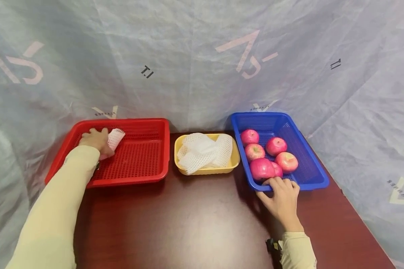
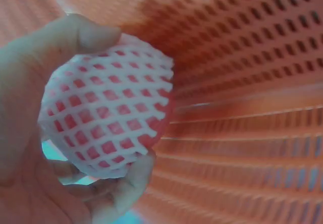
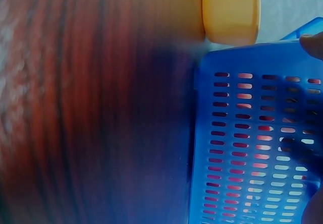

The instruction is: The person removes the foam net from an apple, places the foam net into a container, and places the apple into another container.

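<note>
Inside the red basket [image 1: 141, 160], at its left end, my left hand [image 1: 95, 142] holds an apple sleeved in a white foam net [image 2: 103, 110]. Thumb and fingers wrap round it from opposite sides, and some red skin shows past the net's edge. The loose end of the net [image 1: 116, 137] sticks out beside the hand in the head view. My right hand [image 1: 282, 200] grips the near rim of the blue basket [image 1: 309, 175], fingers over the edge and thumb outside. Several bare red apples [image 1: 262, 169] lie in that basket, close to the fingertips.
Between the two baskets stands a small yellow tray [image 1: 219, 171] heaped with white foam nets [image 1: 202, 151]. All three containers sit along the back of a dark red-brown table [image 1: 175, 216]. A grey printed cloth [image 1: 188, 56] hangs behind and at the sides.
</note>
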`<state>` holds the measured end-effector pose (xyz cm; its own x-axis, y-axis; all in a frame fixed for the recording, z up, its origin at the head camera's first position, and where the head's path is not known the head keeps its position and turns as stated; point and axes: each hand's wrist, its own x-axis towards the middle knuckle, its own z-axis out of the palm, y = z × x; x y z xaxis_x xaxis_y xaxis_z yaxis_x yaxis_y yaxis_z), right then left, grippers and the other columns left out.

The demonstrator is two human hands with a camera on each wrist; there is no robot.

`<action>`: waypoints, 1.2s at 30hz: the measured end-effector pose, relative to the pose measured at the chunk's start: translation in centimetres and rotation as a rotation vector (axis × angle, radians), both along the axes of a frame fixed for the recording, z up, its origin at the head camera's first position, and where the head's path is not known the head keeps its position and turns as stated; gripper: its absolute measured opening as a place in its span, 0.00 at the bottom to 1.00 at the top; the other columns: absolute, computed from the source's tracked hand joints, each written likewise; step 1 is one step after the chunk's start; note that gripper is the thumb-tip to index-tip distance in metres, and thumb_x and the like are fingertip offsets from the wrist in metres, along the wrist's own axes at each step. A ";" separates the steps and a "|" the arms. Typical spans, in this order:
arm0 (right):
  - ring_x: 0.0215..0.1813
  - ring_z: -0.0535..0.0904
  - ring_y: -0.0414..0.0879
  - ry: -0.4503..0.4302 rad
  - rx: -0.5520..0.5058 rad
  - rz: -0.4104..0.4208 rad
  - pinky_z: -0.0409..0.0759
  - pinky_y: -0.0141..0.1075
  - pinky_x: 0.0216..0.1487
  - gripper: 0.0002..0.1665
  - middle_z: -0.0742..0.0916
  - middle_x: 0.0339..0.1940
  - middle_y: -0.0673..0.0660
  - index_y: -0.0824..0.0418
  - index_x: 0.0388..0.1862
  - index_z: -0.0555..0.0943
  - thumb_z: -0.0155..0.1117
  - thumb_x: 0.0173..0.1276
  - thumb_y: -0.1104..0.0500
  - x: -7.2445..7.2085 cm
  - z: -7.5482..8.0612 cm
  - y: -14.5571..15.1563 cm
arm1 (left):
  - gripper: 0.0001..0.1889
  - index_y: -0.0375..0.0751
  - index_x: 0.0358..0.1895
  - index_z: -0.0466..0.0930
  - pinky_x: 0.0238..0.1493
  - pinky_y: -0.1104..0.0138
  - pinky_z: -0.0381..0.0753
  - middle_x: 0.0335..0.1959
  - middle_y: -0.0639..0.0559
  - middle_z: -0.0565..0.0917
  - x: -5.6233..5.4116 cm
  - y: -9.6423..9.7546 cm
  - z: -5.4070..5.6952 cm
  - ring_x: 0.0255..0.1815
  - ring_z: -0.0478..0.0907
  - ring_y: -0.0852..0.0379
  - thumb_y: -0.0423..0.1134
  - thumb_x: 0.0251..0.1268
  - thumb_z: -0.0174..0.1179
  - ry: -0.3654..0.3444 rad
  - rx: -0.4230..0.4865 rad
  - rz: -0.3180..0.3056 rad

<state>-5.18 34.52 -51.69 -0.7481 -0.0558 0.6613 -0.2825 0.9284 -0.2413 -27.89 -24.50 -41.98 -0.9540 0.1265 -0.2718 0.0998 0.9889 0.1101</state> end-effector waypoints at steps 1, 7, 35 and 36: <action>0.33 0.71 0.58 0.000 -0.003 0.000 0.60 0.62 0.47 0.18 0.82 0.28 0.57 0.57 0.30 0.80 0.67 0.51 0.44 0.0 0.0 0.1 | 0.44 0.21 0.60 0.54 0.37 0.33 0.74 0.46 0.13 0.59 0.2 0.5 0.6 0.43 0.64 0.15 0.43 0.47 0.70 0.018 0.004 -0.006; 0.33 0.71 0.58 0.007 -0.012 0.007 0.59 0.62 0.47 0.18 0.82 0.27 0.57 0.57 0.30 0.80 0.67 0.51 0.44 -0.1 -0.1 0.1 | 0.49 0.28 0.68 0.53 0.40 0.35 0.73 0.51 0.19 0.62 1.6 4.1 4.4 0.48 0.67 0.19 0.51 0.51 0.70 0.106 0.053 -0.059; 0.32 0.70 0.57 0.006 -0.024 0.015 0.59 0.61 0.48 0.17 0.81 0.27 0.56 0.56 0.30 0.80 0.68 0.52 0.45 0.0 0.0 0.0 | 0.46 0.45 0.70 0.69 0.43 0.58 0.80 0.54 0.50 0.76 20.3 21.2 -1.7 0.44 0.78 0.54 0.66 0.49 0.70 0.232 0.433 -0.514; 0.32 0.70 0.57 0.001 -0.021 0.014 0.59 0.61 0.48 0.17 0.81 0.27 0.56 0.56 0.30 0.80 0.68 0.53 0.44 0.0 0.0 0.0 | 0.46 0.45 0.70 0.69 0.44 0.58 0.79 0.53 0.50 0.76 20.5 21.4 -2.3 0.44 0.78 0.54 0.66 0.49 0.70 0.215 0.446 -0.510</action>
<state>-5.16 34.48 -51.65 -0.7464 -0.0522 0.6634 -0.2960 0.9189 -0.2607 -7.34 -3.09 -44.28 -0.7731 0.6268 0.0975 0.6029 0.6783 0.4199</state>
